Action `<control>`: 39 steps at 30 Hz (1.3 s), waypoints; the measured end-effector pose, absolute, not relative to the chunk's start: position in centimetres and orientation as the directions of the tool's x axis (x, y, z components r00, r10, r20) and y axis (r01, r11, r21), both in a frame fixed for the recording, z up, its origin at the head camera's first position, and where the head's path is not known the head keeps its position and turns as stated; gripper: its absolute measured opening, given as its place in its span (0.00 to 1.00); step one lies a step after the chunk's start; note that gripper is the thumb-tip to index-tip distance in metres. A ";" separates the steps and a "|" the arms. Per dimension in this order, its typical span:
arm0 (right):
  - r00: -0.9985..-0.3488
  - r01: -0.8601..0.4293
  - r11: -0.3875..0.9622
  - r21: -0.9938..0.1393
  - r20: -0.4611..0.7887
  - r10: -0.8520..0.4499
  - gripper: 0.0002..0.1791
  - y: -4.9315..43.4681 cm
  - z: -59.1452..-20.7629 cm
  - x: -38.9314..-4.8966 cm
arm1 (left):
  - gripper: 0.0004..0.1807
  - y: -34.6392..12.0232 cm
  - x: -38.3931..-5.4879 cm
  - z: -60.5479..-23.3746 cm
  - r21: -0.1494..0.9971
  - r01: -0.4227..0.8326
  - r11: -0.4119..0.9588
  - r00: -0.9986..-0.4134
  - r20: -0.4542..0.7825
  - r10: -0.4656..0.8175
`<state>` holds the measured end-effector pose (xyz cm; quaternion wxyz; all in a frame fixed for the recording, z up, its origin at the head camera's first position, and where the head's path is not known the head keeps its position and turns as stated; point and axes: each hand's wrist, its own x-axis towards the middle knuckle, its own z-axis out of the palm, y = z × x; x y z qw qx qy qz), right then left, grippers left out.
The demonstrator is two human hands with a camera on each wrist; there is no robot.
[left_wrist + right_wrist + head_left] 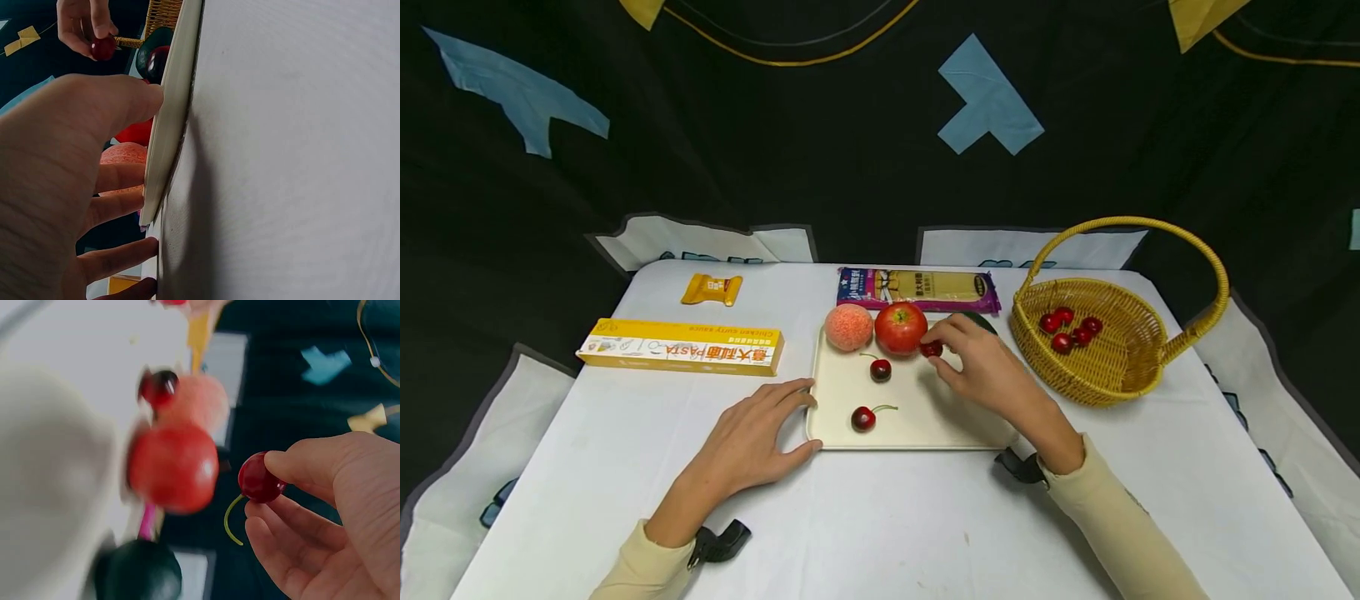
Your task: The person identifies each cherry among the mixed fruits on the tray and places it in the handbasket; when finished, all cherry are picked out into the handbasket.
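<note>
My right hand (988,367) pinches a dark red cherry (259,478) between thumb and fingers; its green stem hangs down in the right wrist view. The hand is over the cream tray (925,433), to the right of a red apple (901,327). Two more cherries lie on the tray, an upper cherry (881,370) and a lower cherry (863,418), both with stems. A pink, rough-skinned round fruit (848,327) sits left of the apple. Mostly hidden behind my right hand is a dark green rounded thing (981,320). My left hand (748,437) touches the tray's left edge, fingers spread.
At right stands a yellow wicker basket (1120,387) with a tall handle, holding several cherries (1063,342). Behind the tray lies a pasta packet (925,287). Left of it are a yellow pasta box (681,348) and a small yellow wrapped snack (712,289).
</note>
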<state>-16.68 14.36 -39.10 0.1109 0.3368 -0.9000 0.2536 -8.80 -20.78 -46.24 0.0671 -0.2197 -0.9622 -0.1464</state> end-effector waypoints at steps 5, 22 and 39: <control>-0.808 -0.582 0.699 -0.416 0.391 -0.441 0.16 17.2 -37.8 -17.9 | 0.30 -20.8 -8.8 -46.3 0.252 0.447 0.858 -0.892 0.203 0.405; -0.935 -0.300 0.837 -0.457 0.316 -0.163 0.16 26.0 -38.8 -21.5 | 0.30 -20.8 -8.8 -46.1 0.264 0.445 0.856 -0.893 0.197 0.404; -0.989 -0.135 0.885 -0.446 0.014 -0.144 0.19 27.8 -41.3 -22.7 | 0.30 -20.8 -8.9 -46.2 0.268 0.445 0.854 -0.893 0.197 0.404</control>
